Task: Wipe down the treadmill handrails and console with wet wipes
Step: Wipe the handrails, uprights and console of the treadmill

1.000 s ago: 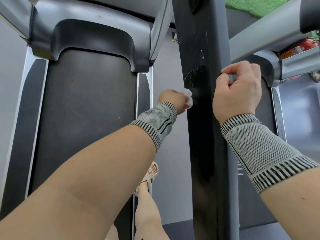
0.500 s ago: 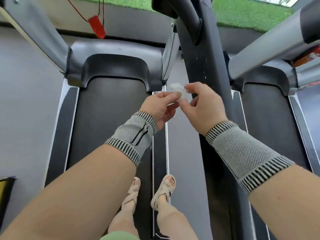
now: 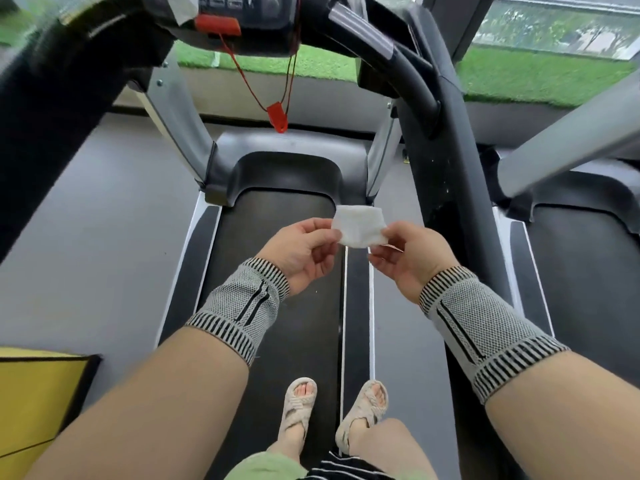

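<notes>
A small white wet wipe (image 3: 360, 226) is stretched flat between my two hands above the treadmill belt (image 3: 284, 271). My left hand (image 3: 301, 251) pinches its left edge and my right hand (image 3: 408, 258) pinches its right edge. The black right handrail (image 3: 460, 202) runs down just right of my right hand, with a scuffed, speckled patch near the wipe's height. The black left handrail (image 3: 41, 133) crosses the upper left, blurred. The console (image 3: 256, 19) hangs at the top centre, partly cut off by the frame.
A red safety clip (image 3: 278, 116) dangles on a red cord from the console. A second treadmill (image 3: 581, 271) with a grey upright (image 3: 568, 147) stands on the right. A yellow object (image 3: 34, 403) sits at the lower left. My sandalled feet (image 3: 332, 410) stand on the belt.
My left hand took the wipe off the right handrail and my right hand let go of the rail. Both hands met over the belt and spread the wipe flat. My view tilted up.
</notes>
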A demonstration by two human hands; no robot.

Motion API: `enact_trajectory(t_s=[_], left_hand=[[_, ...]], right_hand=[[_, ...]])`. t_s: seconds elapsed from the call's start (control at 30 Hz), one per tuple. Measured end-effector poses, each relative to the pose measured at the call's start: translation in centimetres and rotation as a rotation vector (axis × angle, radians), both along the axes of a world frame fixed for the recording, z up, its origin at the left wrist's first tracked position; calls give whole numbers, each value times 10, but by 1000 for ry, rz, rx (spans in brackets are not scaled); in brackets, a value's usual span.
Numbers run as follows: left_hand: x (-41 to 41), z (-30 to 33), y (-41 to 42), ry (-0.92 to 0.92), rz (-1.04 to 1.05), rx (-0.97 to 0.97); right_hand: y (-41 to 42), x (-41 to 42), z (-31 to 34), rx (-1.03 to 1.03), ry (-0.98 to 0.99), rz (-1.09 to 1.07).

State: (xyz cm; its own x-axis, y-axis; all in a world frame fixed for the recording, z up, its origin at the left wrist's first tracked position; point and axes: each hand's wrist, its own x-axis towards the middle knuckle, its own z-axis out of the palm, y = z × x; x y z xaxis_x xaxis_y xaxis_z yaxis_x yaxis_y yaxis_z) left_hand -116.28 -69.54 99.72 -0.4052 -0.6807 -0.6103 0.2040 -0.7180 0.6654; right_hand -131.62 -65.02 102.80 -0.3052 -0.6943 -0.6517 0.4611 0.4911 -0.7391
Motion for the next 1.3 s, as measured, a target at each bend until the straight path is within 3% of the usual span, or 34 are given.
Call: enact_trajectory(t_s=[0.27,0.4,0.63,0.83,1.0,1.07,1.17,1.3], left_hand=[[2,6,10,-168,-1,-43],[2,9,13,-171,-30,-6],[4,12,28,-110,-221,-92],[-1,10,31,-134,-116,-147],[-2,6,30,-133,-34,-123],[1,5,27,-106,43,-51],[6,5,21,50,184,101],[7,5,19,189,183,182]], right_hand=[[8,6,1,-49,277,263],[11,-3,1,-62,283,331],[17,-8,-6,-55,329,321],[19,-1,-15,-113,555,244],[23,14,-15,-88,509,438],[21,12,-14,-81,446,351],[19,5,-11,-19,141,138],[14,10,-8,-34,-167,2]])
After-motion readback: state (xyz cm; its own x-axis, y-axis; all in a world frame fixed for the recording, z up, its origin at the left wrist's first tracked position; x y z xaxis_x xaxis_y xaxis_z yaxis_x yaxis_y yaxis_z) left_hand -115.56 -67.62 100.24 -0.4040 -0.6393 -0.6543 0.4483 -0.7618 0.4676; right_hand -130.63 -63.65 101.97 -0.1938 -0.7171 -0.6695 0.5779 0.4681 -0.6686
